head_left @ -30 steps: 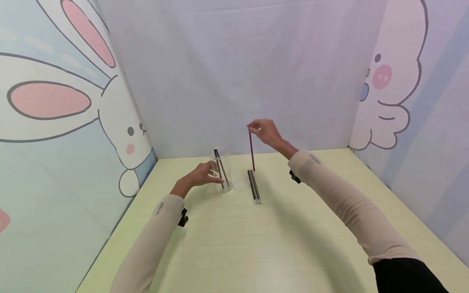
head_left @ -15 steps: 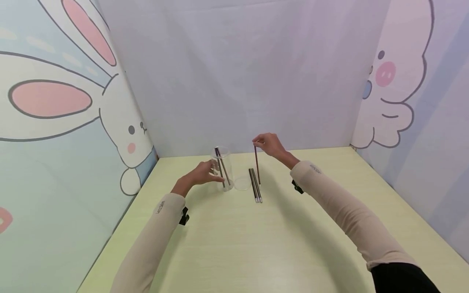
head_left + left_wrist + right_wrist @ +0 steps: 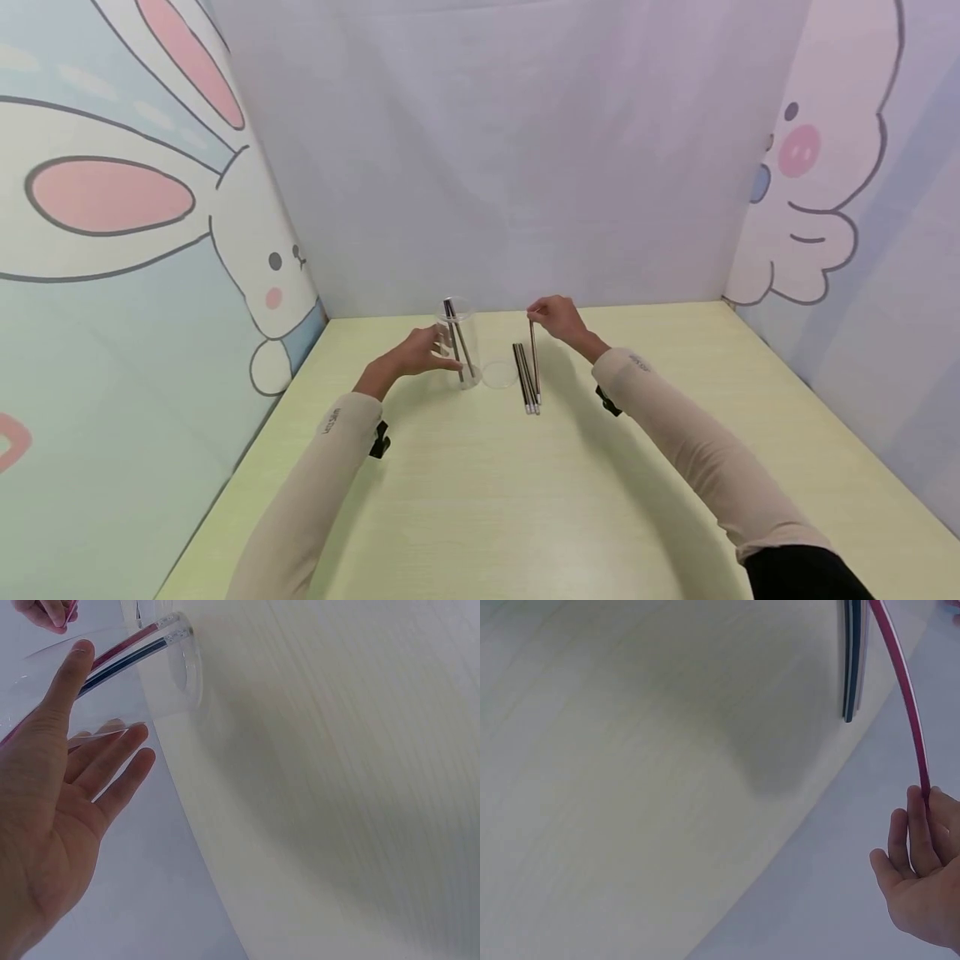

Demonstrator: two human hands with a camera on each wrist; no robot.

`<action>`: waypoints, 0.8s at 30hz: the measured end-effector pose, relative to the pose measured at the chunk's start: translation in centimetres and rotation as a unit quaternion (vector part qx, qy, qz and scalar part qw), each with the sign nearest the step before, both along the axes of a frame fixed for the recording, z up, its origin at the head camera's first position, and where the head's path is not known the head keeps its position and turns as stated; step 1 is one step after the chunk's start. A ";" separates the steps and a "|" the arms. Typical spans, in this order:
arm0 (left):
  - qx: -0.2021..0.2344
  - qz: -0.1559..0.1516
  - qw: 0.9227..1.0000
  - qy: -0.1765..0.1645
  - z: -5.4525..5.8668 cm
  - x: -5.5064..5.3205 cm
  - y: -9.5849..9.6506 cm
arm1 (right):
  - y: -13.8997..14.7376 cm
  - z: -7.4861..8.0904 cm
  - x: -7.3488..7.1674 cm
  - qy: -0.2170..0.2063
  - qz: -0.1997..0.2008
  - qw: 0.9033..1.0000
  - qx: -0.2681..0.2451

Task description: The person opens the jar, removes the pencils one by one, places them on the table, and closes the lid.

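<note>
My left hand (image 3: 417, 353) holds the side of an upright clear cylindrical container (image 3: 467, 333), thumb in front and fingers behind. Inside lean two pencils: a red one (image 3: 124, 649) and a dark blue one (image 3: 124, 666), metal-ferruled ends at the bottom. To the right, my right hand (image 3: 559, 318) pinches the top of a red pencil (image 3: 907, 690) between thumb and fingertips. It slants down, its silver lower end low beside a row of several pencils (image 3: 525, 379) lying on the table. Whether that end touches the table, I cannot tell.
A clear round disc (image 3: 499, 373) lies on the pale wooden table (image 3: 450, 500) between the container and the pencil row. Behind the table's far edge hangs a plain light curtain (image 3: 510, 167). Cartoon-printed panels (image 3: 150, 333) stand along both sides.
My right hand has come down and slightly right, lowering the red pencil from above the row's far end to beside it. My left hand keeps its hold on the container.
</note>
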State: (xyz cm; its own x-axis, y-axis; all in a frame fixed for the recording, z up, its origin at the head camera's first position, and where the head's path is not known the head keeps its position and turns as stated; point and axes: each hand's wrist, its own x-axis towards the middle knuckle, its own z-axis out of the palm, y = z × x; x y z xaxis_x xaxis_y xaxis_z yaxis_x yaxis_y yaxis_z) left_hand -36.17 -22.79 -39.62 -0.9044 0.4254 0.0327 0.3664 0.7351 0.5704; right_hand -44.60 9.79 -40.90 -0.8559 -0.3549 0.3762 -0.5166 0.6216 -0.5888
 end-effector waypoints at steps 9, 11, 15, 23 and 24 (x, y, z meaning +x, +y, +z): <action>0.002 0.008 1.000 -0.010 0.3 0.5 0.1 | -0.7 -2.2 -0.3 -0.028 -0.020 0.999 -0.001; 0.001 0.007 1.000 -0.007 0.4 0.5 0.2 | -1.0 -2.7 -0.3 -0.038 -0.024 0.999 0.004; 0.001 0.002 1.000 -0.004 0.3 0.4 0.2 | -1.4 -3.3 -0.1 -0.055 -0.028 0.998 0.012; -0.002 0.009 1.000 -0.010 0.1 0.0 0.1 | -2.0 -4.4 0.6 -0.060 -0.029 0.997 0.027; -0.002 0.009 1.000 -0.009 0.1 0.0 0.1 | -2.1 -4.4 0.7 -0.061 -0.027 0.997 0.027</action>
State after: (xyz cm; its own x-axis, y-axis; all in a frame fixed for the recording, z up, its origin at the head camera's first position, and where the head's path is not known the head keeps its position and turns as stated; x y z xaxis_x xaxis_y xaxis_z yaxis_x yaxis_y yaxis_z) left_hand -36.15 -22.68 -39.52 -0.9122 0.4094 0.0151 0.3433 0.7438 0.5735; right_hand -43.91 7.73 -45.29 -0.9127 -0.3233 0.2498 -0.4076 0.6791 -0.6105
